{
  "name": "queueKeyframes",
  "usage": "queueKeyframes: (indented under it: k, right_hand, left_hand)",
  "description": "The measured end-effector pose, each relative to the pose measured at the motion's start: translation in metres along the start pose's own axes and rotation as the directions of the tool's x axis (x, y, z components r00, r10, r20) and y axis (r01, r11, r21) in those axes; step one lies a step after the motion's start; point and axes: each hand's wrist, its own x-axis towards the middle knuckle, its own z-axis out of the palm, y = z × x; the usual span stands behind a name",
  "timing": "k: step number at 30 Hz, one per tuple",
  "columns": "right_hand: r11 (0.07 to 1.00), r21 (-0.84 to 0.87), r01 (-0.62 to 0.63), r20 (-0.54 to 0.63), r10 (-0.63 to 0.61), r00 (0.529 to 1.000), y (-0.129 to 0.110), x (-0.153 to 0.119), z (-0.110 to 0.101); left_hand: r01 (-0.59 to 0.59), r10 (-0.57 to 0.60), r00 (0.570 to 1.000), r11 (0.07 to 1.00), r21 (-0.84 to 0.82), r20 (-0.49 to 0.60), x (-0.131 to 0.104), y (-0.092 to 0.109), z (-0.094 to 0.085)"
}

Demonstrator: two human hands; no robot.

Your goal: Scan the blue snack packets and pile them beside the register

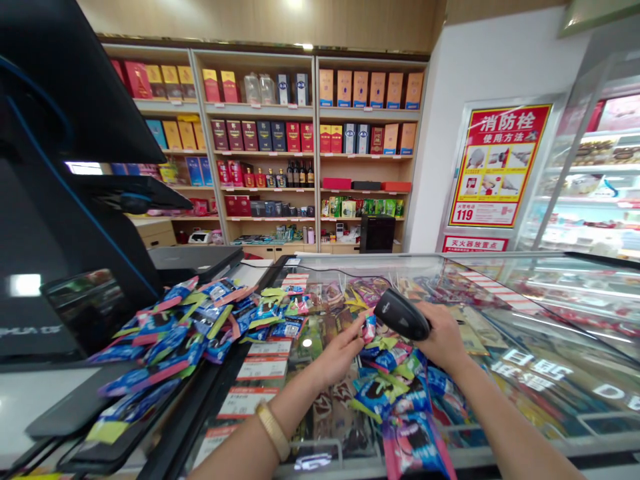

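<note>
My right hand point(441, 333) is wrapped round a black handheld barcode scanner point(401, 315), its head pointing left. Just left of the scanner's head, my left hand point(346, 348) pinches a small blue and pink snack packet point(369, 328). Below both hands, a pile of similar snack packets point(395, 393) in blue, pink and lime green lies on the glass freezer lid point(500, 393). On the left, a larger heap of the same packets point(200, 320) spreads over the counter and the freezer's edge.
A black point-of-sale terminal point(60, 200) stands at the left. Price labels point(260, 370) run along the freezer's left side. A thin cable point(340, 270) crosses the glass. Behind are shelves point(315, 153) of boxed goods, a red fire-hydrant poster point(501, 167) and a lit fridge at the right.
</note>
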Motion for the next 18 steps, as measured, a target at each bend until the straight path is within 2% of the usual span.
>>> queueKeyframes:
  k: [2, 3, 4, 6, 8, 11, 14, 18]
  right_hand:
    - [1.000, -0.002, 0.002, -0.004, -0.002, 1.000, 0.003, -0.001, 0.000]
    - [1.000, -0.003, 0.001, -0.005, -0.001, 1.000, 0.003, -0.002, 0.001]
    - [1.000, -0.005, 0.001, -0.005, -0.001, 1.000, 0.004, -0.002, 0.001]
    - [1.000, -0.011, 0.000, -0.002, 0.000, 1.000, 0.003, -0.002, 0.001]
    - [1.000, -0.013, 0.000, 0.000, 0.000, 1.000, 0.001, -0.001, 0.001]
    - [1.000, -0.013, 0.007, -0.005, -0.007, 1.000, 0.001, -0.001, 0.002]
    - [1.000, -0.015, 0.012, -0.009, -0.012, 1.000, 0.001, -0.002, 0.003]
    - [1.000, -0.014, 0.020, -0.009, -0.020, 1.000, 0.000, -0.001, 0.003]
  left_hand:
    - [-0.003, 0.021, 0.997, 0.970, 0.243, -0.073, 0.001, 0.002, -0.005]
    - [0.025, 0.029, 0.991, 0.918, 0.396, -0.130, 0.000, 0.003, -0.009]
    - [0.080, 0.034, 0.980, 0.835, 0.544, -0.196, 0.000, 0.005, -0.015]
    - [0.240, 0.028, 0.946, 0.606, 0.758, -0.322, -0.003, 0.010, -0.030]
    - [0.370, -0.023, 0.920, 0.383, 0.846, -0.392, -0.006, 0.016, -0.044]
    - [0.394, -0.153, 0.916, 0.179, 0.901, -0.371, -0.009, 0.021, -0.057]
    - [0.312, -0.256, 0.926, 0.102, 0.944, -0.278, -0.010, 0.023, -0.058]
    - [0.233, -0.293, 0.936, 0.104, 0.967, -0.194, -0.009, 0.024, -0.060]
